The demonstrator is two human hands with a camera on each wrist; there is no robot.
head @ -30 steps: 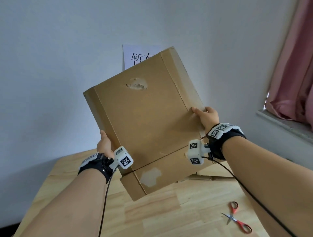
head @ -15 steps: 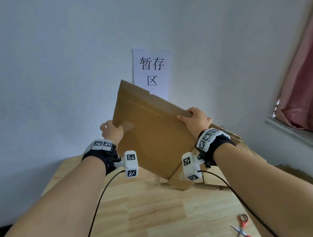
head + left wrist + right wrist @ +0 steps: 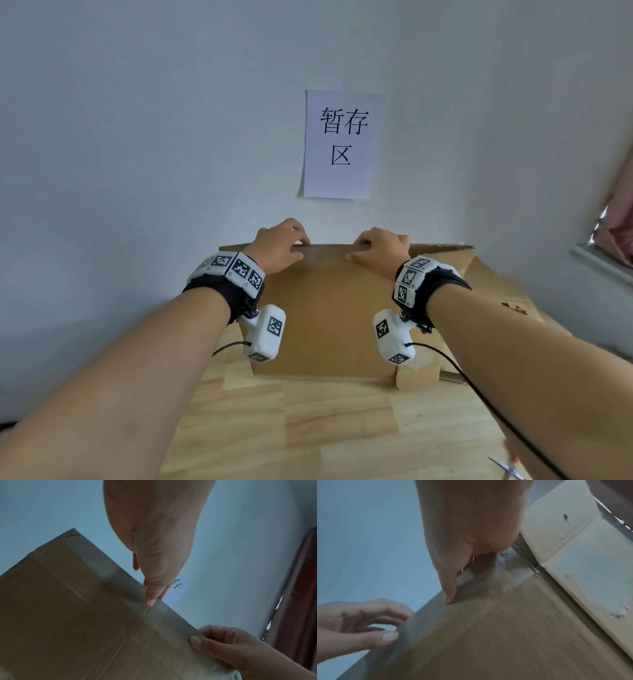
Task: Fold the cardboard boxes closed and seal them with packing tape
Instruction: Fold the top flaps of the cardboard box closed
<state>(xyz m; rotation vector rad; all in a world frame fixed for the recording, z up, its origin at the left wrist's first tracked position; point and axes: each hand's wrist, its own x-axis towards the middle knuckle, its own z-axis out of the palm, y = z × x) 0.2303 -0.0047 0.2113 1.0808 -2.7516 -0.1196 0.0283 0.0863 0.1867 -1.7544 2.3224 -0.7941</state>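
The cardboard box [image 3: 329, 308] stands on the wooden table [image 3: 308, 428], against the wall below the paper sign [image 3: 339, 144]. The left hand [image 3: 279, 248] and right hand [image 3: 380, 250] both clamp the box's top edge, thumbs on the near face, fingers curled over it. Another box [image 3: 496, 291] lies just right of it.

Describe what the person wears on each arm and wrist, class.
Both forearms are bare, with no sleeves. Each wrist carries a black strap ringed by white blocks printed with black-and-white square markers. A white boxy camera unit, also marked, hangs under each wrist, and a thin black cable trails from it.
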